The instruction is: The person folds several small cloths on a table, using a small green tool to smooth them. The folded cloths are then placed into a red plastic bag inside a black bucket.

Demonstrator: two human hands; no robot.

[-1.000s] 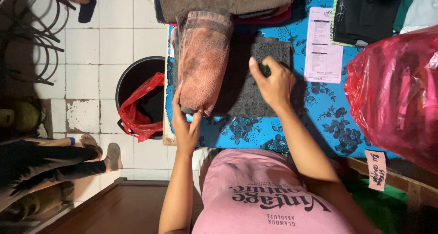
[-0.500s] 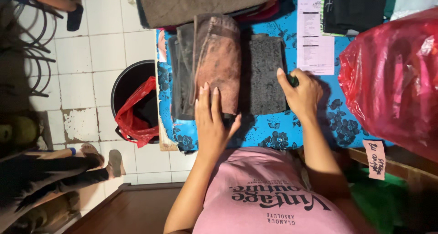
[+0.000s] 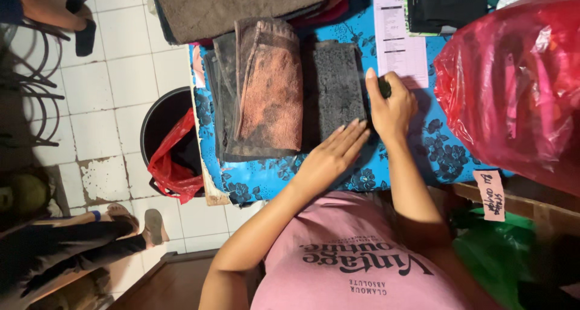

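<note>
A dark grey towel (image 3: 335,86) lies partly folded on the blue flowered table cover (image 3: 386,165). Its left part shows a faded pink-brown side (image 3: 269,89) folded over. My left hand (image 3: 332,156) lies flat, fingers together, on the near edge of the grey towel. My right hand (image 3: 391,104) pinches the towel's right edge between thumb and fingers. A stack of folded towels (image 3: 241,5) sits at the far edge of the table.
A red plastic bag (image 3: 513,86) full of cloth fills the right side. A white printed slip (image 3: 396,38) lies beside the towel. On the tiled floor to the left stands a black bin with a red liner (image 3: 172,147). Another person's sandalled feet (image 3: 127,222) are lower left.
The pink-brown part of the towel has been laid over to the left. My left hand moved right from it onto the grey part. My right hand stayed at the towel's right edge.
</note>
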